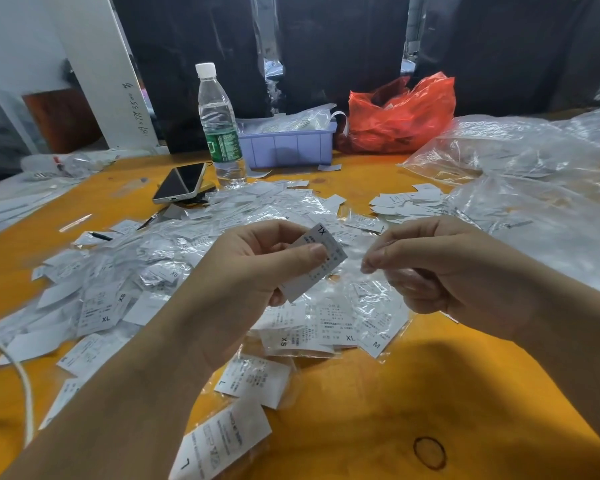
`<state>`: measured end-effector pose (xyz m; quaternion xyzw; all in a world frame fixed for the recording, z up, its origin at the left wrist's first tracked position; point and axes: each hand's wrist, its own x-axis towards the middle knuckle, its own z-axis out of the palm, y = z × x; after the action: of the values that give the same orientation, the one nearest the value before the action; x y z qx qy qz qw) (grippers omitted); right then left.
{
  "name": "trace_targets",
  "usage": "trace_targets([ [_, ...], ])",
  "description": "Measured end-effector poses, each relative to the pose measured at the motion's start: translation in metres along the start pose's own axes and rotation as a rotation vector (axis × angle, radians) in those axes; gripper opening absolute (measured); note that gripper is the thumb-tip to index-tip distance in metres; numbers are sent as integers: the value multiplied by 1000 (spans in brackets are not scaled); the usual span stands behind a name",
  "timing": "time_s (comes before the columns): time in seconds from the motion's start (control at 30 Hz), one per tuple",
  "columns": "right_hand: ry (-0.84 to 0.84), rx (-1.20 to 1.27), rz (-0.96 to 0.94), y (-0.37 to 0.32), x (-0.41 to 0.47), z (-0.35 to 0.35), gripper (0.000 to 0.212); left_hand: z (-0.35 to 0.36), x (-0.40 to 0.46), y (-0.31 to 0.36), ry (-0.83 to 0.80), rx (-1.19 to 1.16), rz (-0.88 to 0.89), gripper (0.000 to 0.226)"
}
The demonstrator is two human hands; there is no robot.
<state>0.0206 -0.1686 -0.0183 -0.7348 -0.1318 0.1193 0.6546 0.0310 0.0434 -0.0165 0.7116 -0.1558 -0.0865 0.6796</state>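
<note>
The head view looks down at two hands over an orange table [378, 410]. The left hand [253, 268] pinches a white tag [314, 261] between its thumb and curled fingers. The tag is tilted and has XL printed on it. It is up in the air above the pile [146, 271] of tags, just beside the right hand [430, 268]. The right hand has its thumb and finger pressed together on the edge of a small clear bag [355, 252]. The bag hangs between the two hands, close to the tag.

More tags, many in clear wraps, lie all over the table. Behind the pile stand a bottle [220, 129] and a purple box [288, 147], with a phone [181, 183] lying near the bottle. A red bag [402, 116] sits beside the box. Big clear bags [516, 150] are heaped on the right
</note>
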Motion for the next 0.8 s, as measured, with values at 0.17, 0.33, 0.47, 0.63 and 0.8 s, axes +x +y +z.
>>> trace_targets([
  [0.17, 5, 32, 23, -1, 0, 1, 35, 1, 0, -1, -11, 18, -11, 13],
  [0.33, -16, 77, 25, -1, -2, 4, 27, 4, 0, -2, 24, 70, 6, 19],
  [0.47, -33, 53, 25, -1, -3, 5, 26, 4, 1, -4, 29, 121, 13, 21],
  [0.63, -22, 38, 26, 2, -1, 7, 14, 7, 1, -5, 14, 110, 6, 22],
  [0.8, -2, 21, 8, 3, -2, 10, 17, 9, 0, -4, -36, 121, 16, 25],
])
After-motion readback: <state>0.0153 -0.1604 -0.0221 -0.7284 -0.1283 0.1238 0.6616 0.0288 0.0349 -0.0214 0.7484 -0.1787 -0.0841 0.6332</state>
